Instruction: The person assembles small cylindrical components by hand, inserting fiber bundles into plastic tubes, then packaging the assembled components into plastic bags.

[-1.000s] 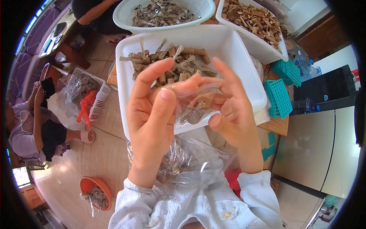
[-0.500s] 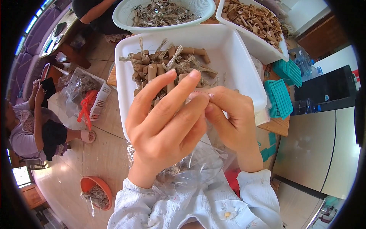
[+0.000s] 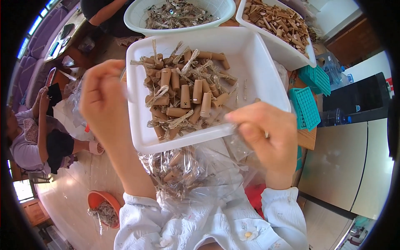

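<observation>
1. Head view: a white square tray (image 3: 266,71) is seen just beyond both hands, loaded with short brown cork-like tubes (image 3: 185,98) tied with pale straw fibre.
2. The left hand (image 3: 104,104) is raised beside the tray's left edge, fingers curled together; whether anything is pinched there cannot be told.
3. The right hand (image 3: 266,139) is closed at the tray's near right rim, pinching what appears to be a thin clear wrapper (image 3: 239,143).
4. A crinkled clear plastic bag (image 3: 187,175) holding more tubes lies between the forearms, below the tray.
5. The tubes are judged light and stiff, the fibre ties frail; each is best taken by its body, not its tie. The film is judged soft and slippery, best pinched at an edge.
6. A round white basket (image 3: 137,16) and a second tray (image 3: 300,58) lie farther beyond.
</observation>
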Available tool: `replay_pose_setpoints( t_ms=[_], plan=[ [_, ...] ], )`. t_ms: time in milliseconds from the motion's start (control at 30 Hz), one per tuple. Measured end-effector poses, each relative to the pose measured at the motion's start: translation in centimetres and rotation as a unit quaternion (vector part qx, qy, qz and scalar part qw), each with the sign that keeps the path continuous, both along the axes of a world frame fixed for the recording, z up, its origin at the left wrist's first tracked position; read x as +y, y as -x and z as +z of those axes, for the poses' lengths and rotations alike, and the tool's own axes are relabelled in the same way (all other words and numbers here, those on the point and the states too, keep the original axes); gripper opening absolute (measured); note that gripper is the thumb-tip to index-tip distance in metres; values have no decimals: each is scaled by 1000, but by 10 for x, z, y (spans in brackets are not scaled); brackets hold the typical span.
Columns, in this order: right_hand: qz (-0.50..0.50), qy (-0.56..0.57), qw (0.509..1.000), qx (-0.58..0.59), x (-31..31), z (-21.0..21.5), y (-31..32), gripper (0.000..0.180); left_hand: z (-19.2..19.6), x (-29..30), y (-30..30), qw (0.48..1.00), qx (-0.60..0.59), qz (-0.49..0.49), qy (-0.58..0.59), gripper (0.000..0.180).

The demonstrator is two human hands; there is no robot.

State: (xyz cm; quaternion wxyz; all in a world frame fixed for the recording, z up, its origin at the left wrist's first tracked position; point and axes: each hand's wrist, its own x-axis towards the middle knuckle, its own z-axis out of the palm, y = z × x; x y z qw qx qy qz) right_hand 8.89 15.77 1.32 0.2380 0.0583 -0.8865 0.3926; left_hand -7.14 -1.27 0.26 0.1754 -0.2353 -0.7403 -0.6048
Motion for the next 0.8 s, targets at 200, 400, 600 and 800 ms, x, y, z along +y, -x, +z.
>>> replay_pose_setpoints(
  t_ms=[200, 400, 600, 800],
  plan=[
    [-28, 292, 956, 27, -1, -7, 4, 26, 1, 4, -35, 951, -87, -270, -125, 15],
    [45, 404, 914, 0, -7, -11, 6, 27, -2, 13, -48, 908, -28, -414, 52, 7],
    [39, 327, 944, 12, -12, -12, 5, 24, -4, 16, -58, 941, 38, -325, 86, 12],
    [165, 535, 828, 34, -16, -23, 9, 17, -4, 13, -62, 931, 237, -266, 76, 17]
  ],
)
